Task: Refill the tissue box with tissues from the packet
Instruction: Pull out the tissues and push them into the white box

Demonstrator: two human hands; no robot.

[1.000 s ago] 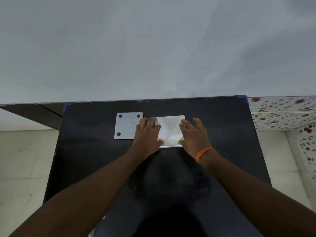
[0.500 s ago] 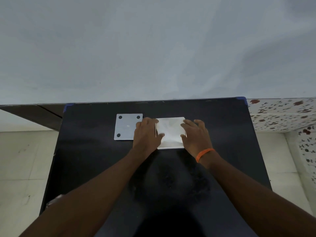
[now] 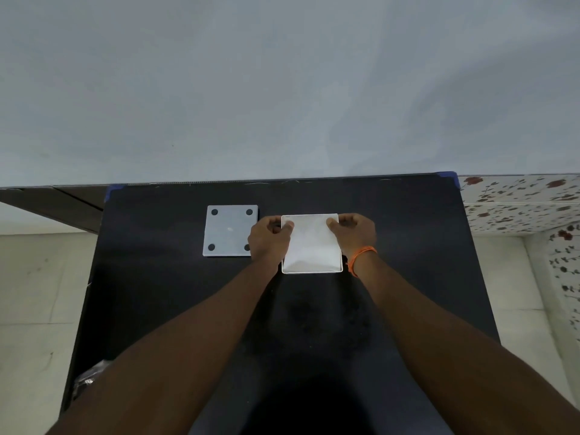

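1. A black bench [image 3: 163, 296] is seen from above, its far edge set against a pale grey wall [image 3: 282, 83].
2. A white square tissue box [image 3: 311, 246] lies toward the far edge of the bench, near the middle; white tissue is visible inside its rim.
3. The left hand [image 3: 270, 238] is curled at the box's far-left corner, thumb tip pinched onto the rim.
4. The right hand [image 3: 354, 232] is curled at the far-right corner, thumb likewise pinched onto the rim. An orange wristband [image 3: 361, 257] is worn on this wrist.
5. A grey square lid [image 3: 230, 230] with four dark round pads at its corners lies flat just left of the box, partly covered by the left hand.
6. A crumpled dark object [image 3: 88, 376] is noted at the near-left edge; what it is cannot be told.
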